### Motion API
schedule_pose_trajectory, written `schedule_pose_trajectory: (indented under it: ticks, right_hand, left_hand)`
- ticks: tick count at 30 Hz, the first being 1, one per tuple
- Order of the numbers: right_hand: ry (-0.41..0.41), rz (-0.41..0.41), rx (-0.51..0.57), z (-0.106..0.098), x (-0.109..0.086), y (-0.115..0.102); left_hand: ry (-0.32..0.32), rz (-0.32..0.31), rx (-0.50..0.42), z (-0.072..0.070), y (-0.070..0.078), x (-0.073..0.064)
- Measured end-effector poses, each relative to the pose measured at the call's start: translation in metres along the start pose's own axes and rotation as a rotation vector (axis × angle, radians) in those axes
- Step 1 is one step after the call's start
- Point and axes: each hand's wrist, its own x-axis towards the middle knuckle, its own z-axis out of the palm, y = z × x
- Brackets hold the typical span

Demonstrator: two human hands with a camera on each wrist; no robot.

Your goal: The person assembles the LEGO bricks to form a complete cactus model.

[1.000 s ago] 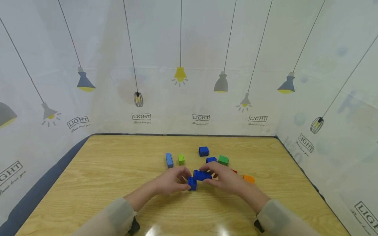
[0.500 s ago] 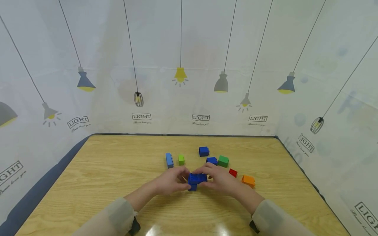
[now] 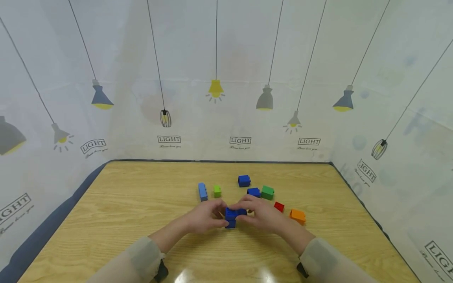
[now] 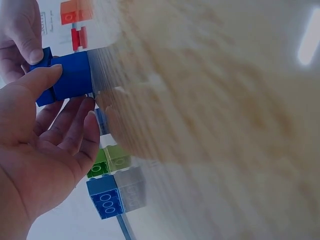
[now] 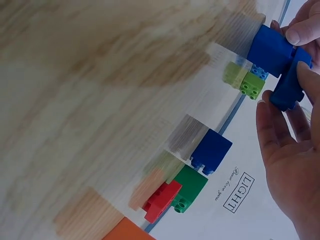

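spanning back and sides: pale backdrop point(image 3: 191, 43) printed with hanging lamps and "light" labels. below it, wood-grain table point(image 3: 141, 188). pale sleeves point(image 3: 127, 259) reach in from the near side, one per arm. left hand point(image 3: 203, 216): thumb and fingers curled, pinching the lower blue block point(image 3: 231, 224), spread only as wide as the block. right hand point(image 3: 263, 214): same kind of pinch, thumb near side, fingers far side, on the upper blue block point(image 3: 231, 214). upper one is longer, sits on top of the lower one and overhangs toward the right hand; can't tell if fully pressed down. lower one stands on the table between the hands. loose on the table: light blue block point(image 3: 203, 192) beyond the left hand, orange block point(image 3: 297, 216) right of the right hand, far blue block point(image 3: 244, 181) furthest back, near blue block point(image 3: 253, 192) just beside green block point(image 3: 267, 192), red block point(image 3: 279, 206) between green and orange, lime block point(image 3: 217, 191) near the light blue one
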Motion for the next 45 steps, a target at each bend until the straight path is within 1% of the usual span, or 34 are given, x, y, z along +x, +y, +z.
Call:
schedule_pose_trajectory:
  ticks: [8, 13, 18, 23, 25, 28, 31, 34, 39, 41, 45]
  right_hand:
    - [-0.005, 0.036, -0.022, -0.0005, 0.0002, -0.0035]
    - [-0.014, 0.027, -0.028, -0.0002, 0.0002, -0.0045]
    - [-0.018, 0.026, -0.028, -0.0007, 0.0025, -0.0027]
    - [-0.040, 0.039, 0.004, -0.0021, 0.0043, -0.0044]
    - [-0.049, 0.039, 0.011, -0.0025, 0.0048, -0.0059]
    - [-0.051, 0.028, 0.006, -0.0029, 0.0046, -0.0073]
    - [-0.045, 0.009, -0.004, -0.0028, 0.0039, -0.0064]
    - [-0.052, 0.010, -0.006, -0.0032, 0.0034, -0.0039]
    - [-0.056, 0.065, 0.058, -0.0064, 0.0015, -0.0005]
    - [-0.049, 0.076, 0.083, -0.0077, 0.0008, -0.0002]
    - [-0.035, 0.080, 0.087, -0.0087, 0.0006, -0.0008]
  left_hand:
    - [-0.006, -0.022, -0.003, -0.0008, 0.0023, 0.0005]
    - [-0.013, -0.037, -0.006, -0.0004, 0.0020, -0.0007]
    - [-0.008, -0.031, 0.001, -0.0005, 0.0009, 0.0000]
    - [-0.007, -0.010, -0.021, -0.0013, -0.0026, 0.0004]
    - [0.001, -0.002, -0.045, -0.0023, -0.0047, -0.0007]
    - [0.030, 0.000, -0.078, -0.0037, -0.0062, -0.0028]
    - [0.056, 0.003, -0.095, -0.0047, -0.0048, -0.0037]
    - [0.064, -0.004, -0.102, -0.0054, -0.0024, -0.0037]
    - [0.055, -0.021, -0.117, -0.0065, -0.0006, -0.0022]
    - [0.049, -0.023, -0.118, -0.0072, -0.0004, -0.0018]
    - [0.040, -0.017, -0.115, -0.0082, -0.0007, -0.0011]
